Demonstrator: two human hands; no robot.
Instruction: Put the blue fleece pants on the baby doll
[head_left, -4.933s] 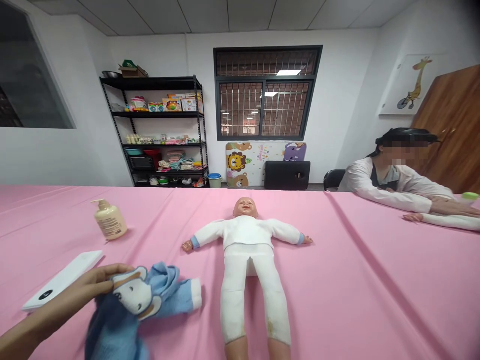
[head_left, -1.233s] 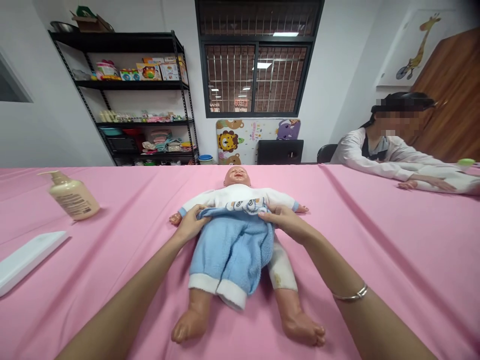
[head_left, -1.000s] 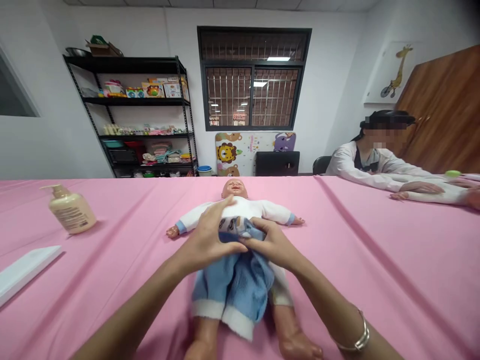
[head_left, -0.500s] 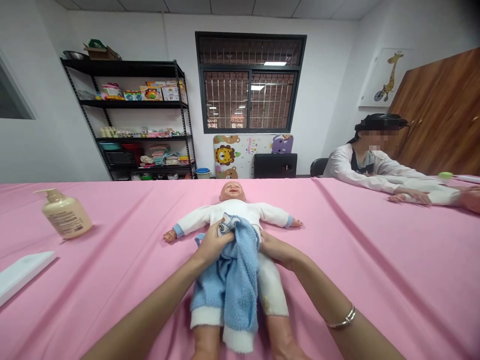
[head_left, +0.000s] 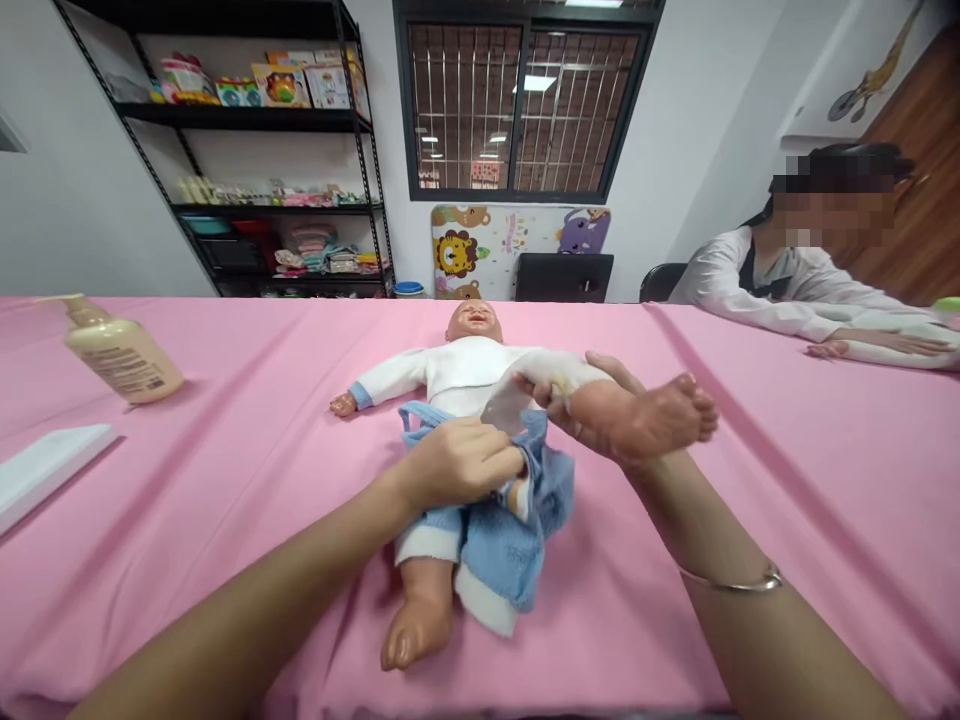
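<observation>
A baby doll [head_left: 471,362] in white clothes lies on its back on the pink table cover [head_left: 247,420], head away from me. Blue fleece trousers [head_left: 510,540] with white cuffs lie over its lower body. My left hand [head_left: 459,462] is closed on the waist of the blue trousers at the doll's hips. My right hand [head_left: 581,400] grips the doll's right-side leg and holds it lifted, so the bare foot [head_left: 660,420] points up and to the right. The doll's other foot [head_left: 409,625] rests on the cover near me.
A cream pump bottle [head_left: 120,355] lies at the left, with a flat white box [head_left: 41,470] nearer me. Another person in white [head_left: 795,285] sits at the right with arms on the table. A black shelf rack [head_left: 255,150] stands against the back wall.
My right hand has taken the doll's leg and raised it off the table. My left hand has bunched the blue trousers at the hips. My view has tilted down.
</observation>
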